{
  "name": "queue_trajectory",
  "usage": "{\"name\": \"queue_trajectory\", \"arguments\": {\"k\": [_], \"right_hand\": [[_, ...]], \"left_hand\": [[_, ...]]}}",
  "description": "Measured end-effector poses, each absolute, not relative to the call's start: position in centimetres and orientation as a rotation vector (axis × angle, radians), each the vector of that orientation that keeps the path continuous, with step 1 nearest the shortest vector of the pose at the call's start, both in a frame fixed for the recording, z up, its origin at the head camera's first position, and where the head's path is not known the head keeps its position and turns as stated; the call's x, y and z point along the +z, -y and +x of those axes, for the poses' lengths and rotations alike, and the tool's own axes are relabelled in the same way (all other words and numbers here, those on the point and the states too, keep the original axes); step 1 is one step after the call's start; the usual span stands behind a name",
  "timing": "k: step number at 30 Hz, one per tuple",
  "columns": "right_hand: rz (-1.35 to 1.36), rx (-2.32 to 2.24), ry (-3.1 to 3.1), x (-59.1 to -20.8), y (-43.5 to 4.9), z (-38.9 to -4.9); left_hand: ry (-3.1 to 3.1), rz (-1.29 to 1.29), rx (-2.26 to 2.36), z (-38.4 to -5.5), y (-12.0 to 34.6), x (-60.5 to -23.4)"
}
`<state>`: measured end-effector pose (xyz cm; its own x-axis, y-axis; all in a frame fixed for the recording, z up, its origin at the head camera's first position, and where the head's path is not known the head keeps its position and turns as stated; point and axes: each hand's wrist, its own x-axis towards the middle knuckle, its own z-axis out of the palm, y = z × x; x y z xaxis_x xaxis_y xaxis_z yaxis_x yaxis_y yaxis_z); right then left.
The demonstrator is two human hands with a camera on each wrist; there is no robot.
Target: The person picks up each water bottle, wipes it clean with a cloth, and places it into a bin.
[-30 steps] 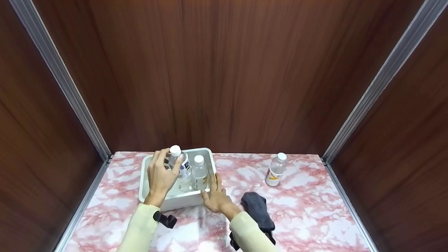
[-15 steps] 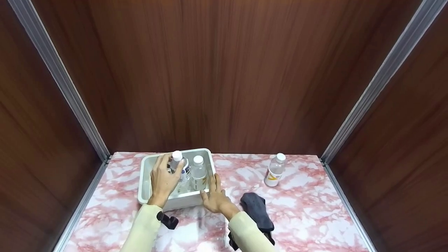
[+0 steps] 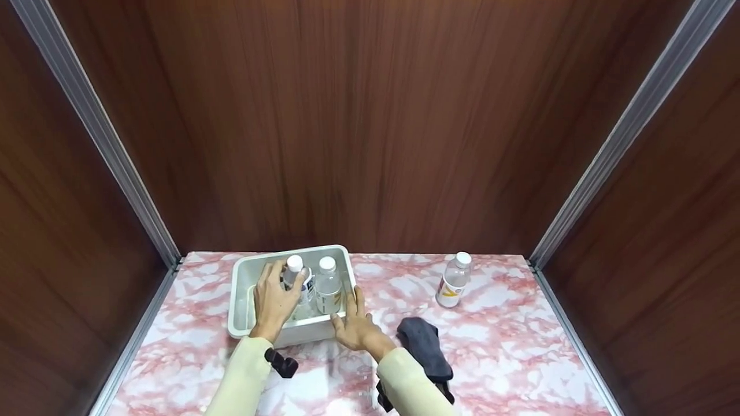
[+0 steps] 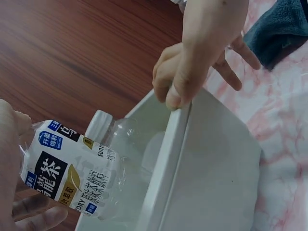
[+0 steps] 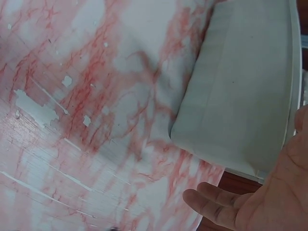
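My left hand [image 3: 274, 299] grips the upper part of a clear oolong tea bottle [image 4: 77, 173] with a white cap and a white, blue and black label. The bottle is in the pale plastic bin [image 3: 309, 331]; its base is hard to make out. Beside it in the bin stands a second clear bottle [image 3: 329, 283] with a white cap and a yellow-marked label. My right hand [image 3: 359, 332] holds the bin's near right corner. In the left wrist view its thumb and a bent finger lie over the rim, while other fingers extend outside.
A third white-capped bottle [image 3: 454, 281] stands upright at the back right of the pink marbled table [image 3: 509, 346]. A dark grey cloth-covered object [image 3: 426, 349] lies beside my right forearm. Brown wood-grain panels [image 3: 358, 127] enclose the back and sides.
My left hand and the tea bottle have moved lower and slightly right in the bin, closer to the second bottle. My right hand has stayed at the corner.
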<state>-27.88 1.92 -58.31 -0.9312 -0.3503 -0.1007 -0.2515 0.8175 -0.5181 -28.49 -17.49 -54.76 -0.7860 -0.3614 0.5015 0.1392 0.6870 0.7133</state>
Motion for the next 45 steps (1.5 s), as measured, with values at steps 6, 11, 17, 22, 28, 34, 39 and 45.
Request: {"name": "queue_trajectory", "arguments": {"k": [6,11,17,22,28,34,39,45], "right_hand": [[-0.476,-0.729,-2.832,-58.2,-2.0,-27.8],[-0.49,-0.734,-2.821,-58.2,-1.9,-27.8],[-0.475,-0.745,-2.808,-58.3,-1.7,-27.7],[-0.453,-0.755,-2.79,-58.1,-1.6,-27.7],[-0.466,-0.746,-2.786,-58.2,-1.7,-27.7],[-0.481,-0.702,-2.787,-58.3,-1.6,-27.6],[-0.481,-0.702,-2.794,-58.3,-1.7,-27.7],[-0.468,-0.71,-2.795,-58.0,-1.7,-27.8]], "left_hand": [[2.285,0.193,-1.041,-29.0,17.8,-55.3],[2.299,0.221,-1.026,-29.5,18.1,-55.7],[2.327,0.251,-1.031,-30.0,18.4,-56.1],[2.336,0.257,-1.056,-30.6,18.3,-56.1],[2.361,0.276,-1.097,-31.1,18.3,-56.1],[2.357,0.294,-1.13,-31.3,18.4,-56.5],[2.387,0.325,-1.151,-31.5,18.4,-56.9],[2.443,0.34,-1.163,-31.9,18.2,-56.6]]}}
